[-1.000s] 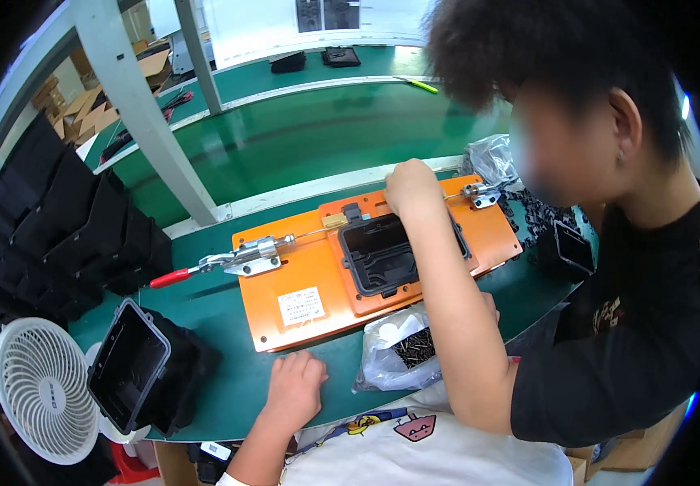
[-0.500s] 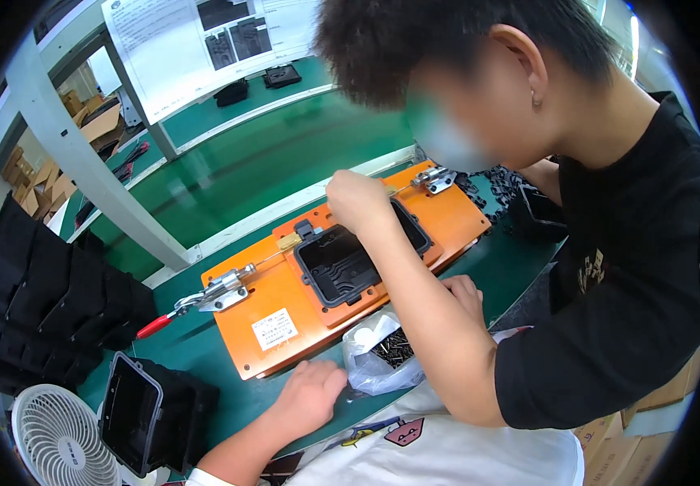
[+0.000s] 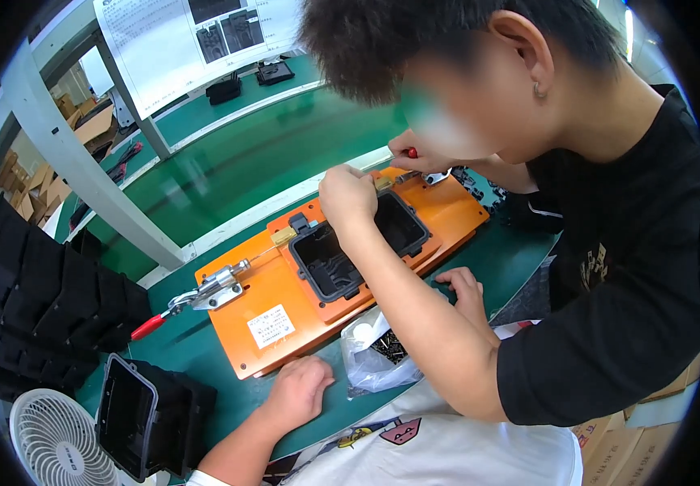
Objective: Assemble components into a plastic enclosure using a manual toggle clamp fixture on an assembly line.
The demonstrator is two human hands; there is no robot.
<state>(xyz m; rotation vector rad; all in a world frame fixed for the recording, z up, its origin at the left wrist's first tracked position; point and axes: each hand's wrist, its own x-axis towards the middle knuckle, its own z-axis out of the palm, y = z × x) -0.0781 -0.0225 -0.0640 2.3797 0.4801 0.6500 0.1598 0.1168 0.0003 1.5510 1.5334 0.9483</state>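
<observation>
My left hand (image 3: pixel 300 390) rests on the green bench below the orange fixture (image 3: pixel 232 332), fingers curled in, nothing visible in it. My right hand (image 3: pixel 467 298) lies by the fixture's front edge, fingers loosely stretched and apart, holding nothing; a co-worker's forearm crosses close to it. Nearest to both is a clear plastic bag (image 3: pixel 358 368) of small dark screws (image 3: pixel 389 348). A black rectangular housing (image 3: pixel 330 263) sits open side up in the fixture. One hand of the co-worker (image 3: pixel 348 194) is at its far edge; the other (image 3: pixel 415 154) grips a red clamp handle.
A toggle clamp with a red handle (image 3: pixel 149 327) sticks out at the fixture's left. Another black housing (image 3: pixel 155 413) and a white fan (image 3: pixel 62 441) stand lower left, beside stacked black housings (image 3: pixel 50 300). Small black parts (image 3: pixel 480 190) lie beyond the fixture's right end.
The co-worker's far hand has come onto the right clamp's handle, and their near hand has shifted slightly left. My left hand has drawn slightly left, away from the bag.
</observation>
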